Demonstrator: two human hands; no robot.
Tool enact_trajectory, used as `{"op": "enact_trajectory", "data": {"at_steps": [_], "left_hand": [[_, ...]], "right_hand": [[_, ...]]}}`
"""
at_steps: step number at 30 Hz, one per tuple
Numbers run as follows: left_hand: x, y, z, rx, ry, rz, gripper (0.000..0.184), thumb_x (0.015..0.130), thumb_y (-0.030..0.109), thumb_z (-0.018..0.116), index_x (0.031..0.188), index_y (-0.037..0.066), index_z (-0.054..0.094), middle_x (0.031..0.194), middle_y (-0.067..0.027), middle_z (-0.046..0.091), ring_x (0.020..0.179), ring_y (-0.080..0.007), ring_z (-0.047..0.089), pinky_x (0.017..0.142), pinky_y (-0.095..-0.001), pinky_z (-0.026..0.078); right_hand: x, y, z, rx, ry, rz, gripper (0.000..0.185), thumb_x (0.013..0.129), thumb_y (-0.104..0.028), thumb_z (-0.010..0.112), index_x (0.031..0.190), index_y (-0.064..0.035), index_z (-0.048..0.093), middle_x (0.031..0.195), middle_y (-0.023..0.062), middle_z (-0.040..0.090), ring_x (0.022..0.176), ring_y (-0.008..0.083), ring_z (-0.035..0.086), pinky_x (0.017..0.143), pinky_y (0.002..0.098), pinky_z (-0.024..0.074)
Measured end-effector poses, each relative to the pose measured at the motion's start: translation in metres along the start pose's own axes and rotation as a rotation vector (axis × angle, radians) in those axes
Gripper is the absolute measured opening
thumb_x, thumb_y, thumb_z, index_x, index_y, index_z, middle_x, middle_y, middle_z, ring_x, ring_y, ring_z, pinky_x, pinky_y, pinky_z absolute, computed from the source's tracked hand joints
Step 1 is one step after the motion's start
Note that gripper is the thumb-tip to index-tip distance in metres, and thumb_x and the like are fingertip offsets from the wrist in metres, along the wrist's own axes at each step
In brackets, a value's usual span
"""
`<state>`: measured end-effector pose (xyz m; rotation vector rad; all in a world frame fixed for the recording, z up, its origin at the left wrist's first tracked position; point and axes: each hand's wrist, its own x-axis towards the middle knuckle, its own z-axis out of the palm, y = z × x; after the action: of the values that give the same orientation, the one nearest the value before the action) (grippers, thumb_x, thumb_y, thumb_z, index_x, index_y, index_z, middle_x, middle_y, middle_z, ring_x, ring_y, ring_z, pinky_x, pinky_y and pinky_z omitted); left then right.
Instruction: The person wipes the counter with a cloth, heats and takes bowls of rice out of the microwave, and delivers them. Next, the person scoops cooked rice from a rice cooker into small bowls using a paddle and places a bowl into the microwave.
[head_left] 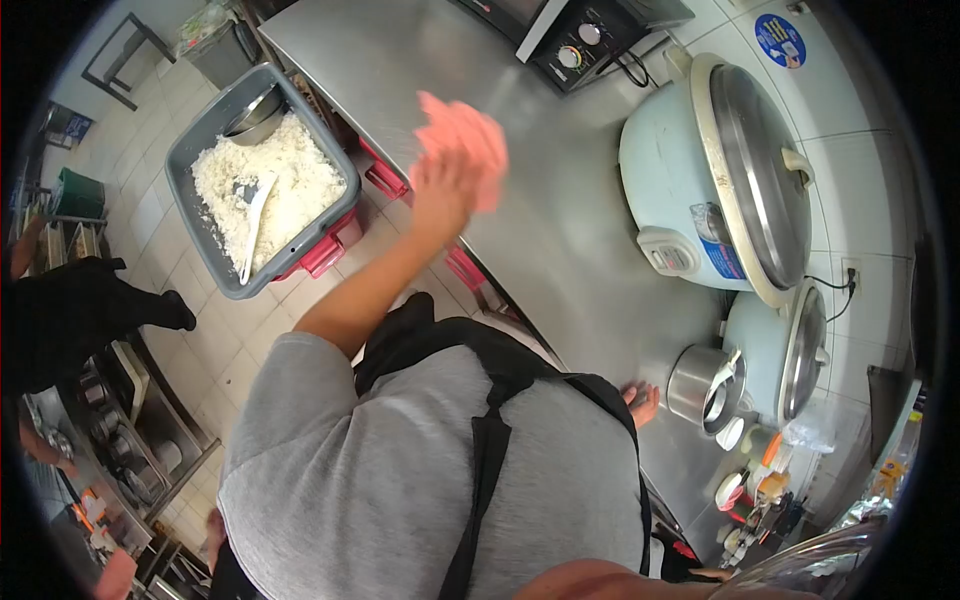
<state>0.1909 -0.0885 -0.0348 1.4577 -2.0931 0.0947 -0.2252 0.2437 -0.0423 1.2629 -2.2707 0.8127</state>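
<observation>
A blurred pink cloth lies under my left hand, which grips it over the steel counter. My left arm reaches forward, across the counter's edge. At the near part of the counter, my right hand shows only its fingers, stretched out, with the rest hidden behind my body. Close beside those fingers stands a steel pot holding a light-handled utensil. To the left of my left hand, a grey tub holds cooked rice, a white rice paddle and a metal bowl.
A large pale-blue rice cooker and a smaller cooker stand along the tiled wall. At the counter's far end is a black appliance with dials. Jars and containers crowd the near right. A person in black is at the left, by shelves.
</observation>
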Motion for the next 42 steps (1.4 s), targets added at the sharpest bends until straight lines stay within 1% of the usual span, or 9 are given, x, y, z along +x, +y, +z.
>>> {"op": "enact_trajectory", "data": {"at_steps": [6, 10, 13, 19, 28, 31, 36, 39, 42], "left_hand": [[-0.052, 0.056, -0.037, -0.775, -0.487, 0.272, 0.025, 0.086, 0.016, 0.067, 0.109, 0.006, 0.073, 0.129, -0.0101, 0.063, 0.134, -0.0278, 0.044, 0.114, -0.049, 0.029], [-0.04, 0.037, -0.088, -1.383, -1.208, -0.358, 0.021, 0.096, 0.019, 0.063, 0.102, 0.001, 0.073, 0.114, -0.0077, 0.067, 0.111, -0.0178, 0.058, 0.096, -0.0335, 0.045], [-0.008, 0.035, -0.17, -1.414, -0.727, 0.151, 0.022, 0.096, 0.018, 0.063, 0.098, -0.002, 0.072, 0.104, -0.008, 0.068, 0.097, -0.017, 0.061, 0.089, -0.0335, 0.048], [0.0, 0.001, -0.181, -0.733, -0.614, -0.364, 0.027, 0.099, 0.023, 0.061, 0.088, -0.001, 0.07, 0.083, -0.006, 0.069, 0.079, -0.0159, 0.065, 0.075, -0.0313, 0.051], [0.075, 0.028, -0.237, -1.352, -0.521, -0.439, 0.034, 0.097, 0.033, 0.063, 0.095, 0.0, 0.072, 0.075, -0.0027, 0.069, 0.062, -0.0094, 0.063, 0.052, -0.0228, 0.048], [0.121, 0.02, -0.245, -1.098, -0.659, -0.051, 0.043, 0.097, 0.042, 0.061, 0.115, 0.004, 0.069, 0.1, -0.0086, 0.072, 0.092, -0.0179, 0.068, 0.079, -0.0359, 0.055], [0.189, -0.016, -0.133, -0.866, -0.323, 0.06, 0.049, 0.097, 0.037, 0.063, 0.125, -0.003, 0.056, 0.088, -0.0189, 0.074, 0.077, -0.0359, 0.072, 0.067, -0.0436, 0.054], [0.148, -0.011, -0.07, -0.108, -0.125, -0.005, 0.062, 0.093, 0.057, 0.057, 0.141, 0.018, 0.054, 0.145, -0.0166, 0.051, 0.135, -0.0362, 0.045, 0.11, -0.0608, 0.032], [0.075, 0.01, -0.016, -0.101, -0.528, -0.058, 0.078, 0.086, 0.07, 0.053, 0.154, 0.035, 0.035, 0.166, -0.0145, 0.013, 0.149, -0.0503, 0.002, 0.109, -0.0777, -0.002]], "right_hand": [[0.003, -0.017, -0.006, 0.016, -0.027, 0.043, 0.036, 0.095, -0.025, 0.058, 0.122, -0.0005, 0.059, 0.136, 0.0186, 0.055, 0.128, 0.037, 0.047, 0.106, 0.0482, 0.0367], [0.001, -0.024, -0.01, 0.039, -0.03, 0.065, 0.032, 0.095, -0.019, 0.056, 0.121, -0.0004, 0.059, 0.136, 0.0184, 0.054, 0.128, 0.0367, 0.047, 0.106, 0.0481, 0.037], [0.003, -0.02, -0.009, 0.026, -0.048, 0.033, 0.031, 0.094, -0.016, 0.056, 0.12, -0.0003, 0.06, 0.135, 0.0187, 0.055, 0.127, 0.0371, 0.048, 0.106, 0.0478, 0.0374], [0.006, -0.02, -0.008, 0.015, -0.072, 0.008, 0.031, 0.092, -0.015, 0.056, 0.119, -0.0016, 0.062, 0.133, 0.0189, 0.056, 0.125, 0.0374, 0.05, 0.105, 0.0484, 0.0376], [0.006, -0.023, -0.013, -0.027, -0.116, 0.031, 0.033, 0.093, -0.014, 0.055, 0.122, -0.0011, 0.06, 0.133, 0.0186, 0.056, 0.124, 0.0383, 0.049, 0.106, 0.0485, 0.0364], [0.007, -0.027, -0.017, -0.017, -0.106, 0.006, 0.033, 0.093, -0.012, 0.053, 0.123, -0.0011, 0.059, 0.134, 0.0185, 0.056, 0.125, 0.0379, 0.049, 0.106, 0.0485, 0.0363], [0.005, -0.031, -0.018, -0.019, -0.085, 0.029, 0.031, 0.092, -0.011, 0.053, 0.121, -0.0016, 0.059, 0.133, 0.0176, 0.056, 0.125, 0.0367, 0.049, 0.107, 0.0475, 0.0354], [0.006, -0.027, -0.017, -0.011, -0.074, 0.062, 0.031, 0.092, -0.012, 0.054, 0.121, -0.0022, 0.06, 0.134, 0.0169, 0.057, 0.126, 0.0364, 0.049, 0.106, 0.0477, 0.0352], [0.004, -0.025, -0.016, -0.027, -0.064, 0.075, 0.031, 0.091, -0.012, 0.055, 0.121, -0.0033, 0.06, 0.134, 0.0166, 0.057, 0.125, 0.0363, 0.049, 0.106, 0.0475, 0.0353]]}}
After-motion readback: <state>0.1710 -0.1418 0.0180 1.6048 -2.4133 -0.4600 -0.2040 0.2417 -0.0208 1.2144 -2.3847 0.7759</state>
